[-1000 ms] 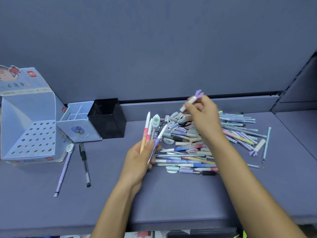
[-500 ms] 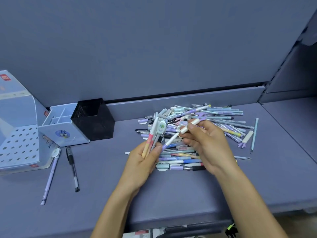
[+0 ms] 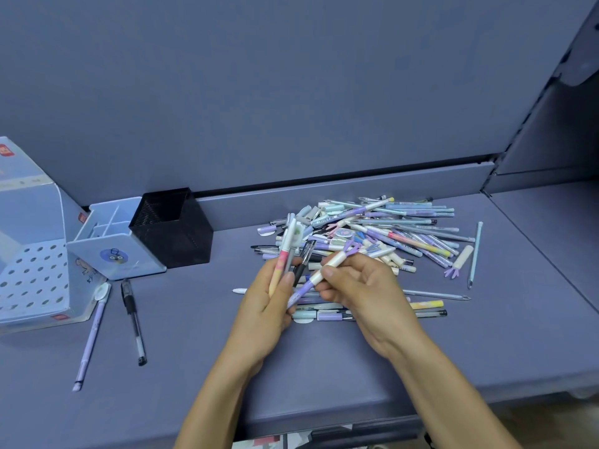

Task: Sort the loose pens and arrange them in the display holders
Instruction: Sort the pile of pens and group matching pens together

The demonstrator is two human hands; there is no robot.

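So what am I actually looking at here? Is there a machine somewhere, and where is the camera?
There is no machine here, just a person's two bare hands. The view comes from a camera worn on the person's head, looking forward and down, so the arms come in from the bottom edge. On the grey table lies a heap of pens. To the left stand three holders: a black mesh cup, a pale blue divided holder and a box with holes. In front of them lie a purple pen and a black pen. The left hand grips a small bunch of pens. The right hand pinches a purple and white pen, whose lower end reaches the left hand's fingers.
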